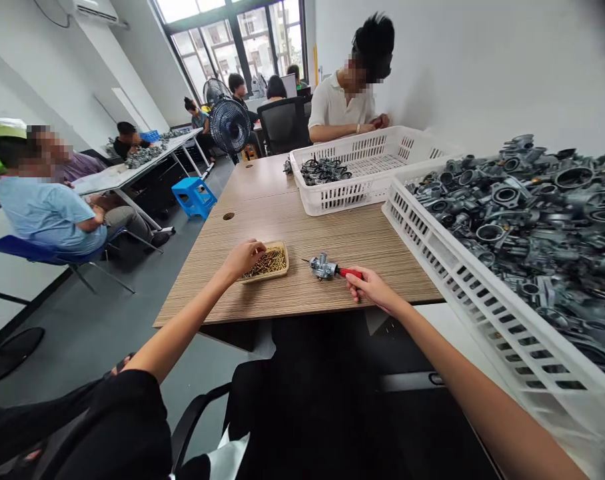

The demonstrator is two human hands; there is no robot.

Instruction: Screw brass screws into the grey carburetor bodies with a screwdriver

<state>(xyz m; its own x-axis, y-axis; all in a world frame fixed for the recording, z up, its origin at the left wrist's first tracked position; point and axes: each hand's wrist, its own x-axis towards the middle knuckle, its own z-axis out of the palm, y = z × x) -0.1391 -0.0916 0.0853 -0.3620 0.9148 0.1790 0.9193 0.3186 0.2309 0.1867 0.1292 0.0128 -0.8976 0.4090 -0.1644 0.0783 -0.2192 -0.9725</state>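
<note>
My right hand (pixel 370 287) is wrapped round the red handle of a screwdriver (pixel 351 273). Its shaft runs towards a grey metal carburetor (pixel 323 268) lying on the table, and a thin dark tip shows beyond the carburetor's far side. I cannot tell whether the shaft passes through it or behind it. Over a small tan tray (pixel 286 263) filled with small brass-coloured parts (pixel 268 262), my left hand (pixel 246 257) has its fingers curled together. Whatever those fingertips hold, if anything, is too small to make out.
A white crate (pixel 432 243) heaped with carburetors (pixel 527 213) stands at the right. Behind it, another white crate (pixel 342 199) holds some dark metal parts. Across the wood-grain table (pixel 252 193) sits a co-worker (pixel 345 100). A blue stool (pixel 193 197) and a fan (pixel 230 125) stand to the left.
</note>
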